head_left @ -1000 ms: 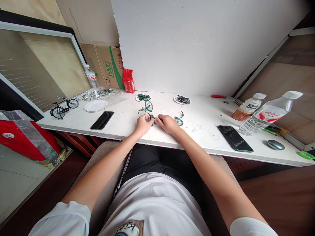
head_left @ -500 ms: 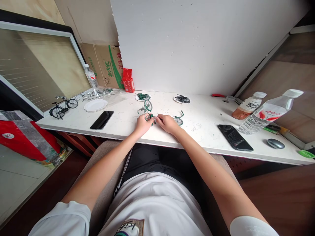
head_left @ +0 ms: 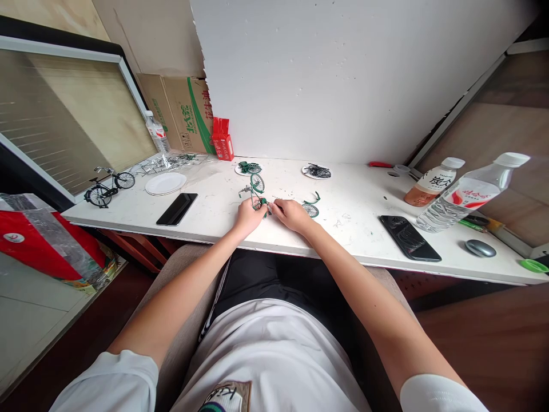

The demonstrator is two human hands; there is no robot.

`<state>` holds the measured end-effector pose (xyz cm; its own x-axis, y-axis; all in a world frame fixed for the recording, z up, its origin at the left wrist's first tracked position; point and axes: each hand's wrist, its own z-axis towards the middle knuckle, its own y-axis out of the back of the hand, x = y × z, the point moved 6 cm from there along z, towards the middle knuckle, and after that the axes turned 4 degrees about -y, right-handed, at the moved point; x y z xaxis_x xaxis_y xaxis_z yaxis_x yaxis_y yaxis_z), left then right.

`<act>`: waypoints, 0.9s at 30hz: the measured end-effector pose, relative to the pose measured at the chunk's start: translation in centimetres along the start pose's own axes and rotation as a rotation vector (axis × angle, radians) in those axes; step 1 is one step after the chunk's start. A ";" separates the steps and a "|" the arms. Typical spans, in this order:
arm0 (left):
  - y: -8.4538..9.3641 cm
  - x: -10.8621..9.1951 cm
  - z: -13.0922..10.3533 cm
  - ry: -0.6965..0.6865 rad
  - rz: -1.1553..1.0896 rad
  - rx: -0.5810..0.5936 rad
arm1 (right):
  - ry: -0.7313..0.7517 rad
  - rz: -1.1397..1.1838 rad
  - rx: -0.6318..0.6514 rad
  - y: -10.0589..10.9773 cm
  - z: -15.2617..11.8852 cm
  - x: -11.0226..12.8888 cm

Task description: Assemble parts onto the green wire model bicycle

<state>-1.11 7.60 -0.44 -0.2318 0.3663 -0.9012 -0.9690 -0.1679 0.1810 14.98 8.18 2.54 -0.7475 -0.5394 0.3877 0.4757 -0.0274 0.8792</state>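
Note:
My left hand [head_left: 249, 217] is closed around the frame of a small green model bicycle [head_left: 257, 183], whose front wheel and handlebar point away from me. Close on its right, my right hand [head_left: 291, 215] pinches at the rear of the bicycle with thumb and fingertips. Whatever sits between those fingertips is too small to make out. Just beyond the right hand lie a loose green wheel [head_left: 310, 211] and a curved green mudguard [head_left: 314, 198].
Farther back are a plate of green parts [head_left: 249, 168] and one of black parts [head_left: 316, 171]. At left stand a black model bicycle [head_left: 109, 186], a white plate [head_left: 165, 183] and a phone [head_left: 177, 209]. Another phone [head_left: 409, 238], bottles [head_left: 474, 194] and a mouse [head_left: 480, 248] are at right.

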 end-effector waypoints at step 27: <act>0.0 0.4 0.1 0.014 0.002 -0.010 | -0.037 -0.101 0.060 -0.2 0.0 0.2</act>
<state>-1.22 7.84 -0.79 -0.2323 0.3531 -0.9063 -0.9677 -0.1778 0.1787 14.77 8.07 2.44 -0.8076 -0.5047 0.3050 0.3693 -0.0295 0.9289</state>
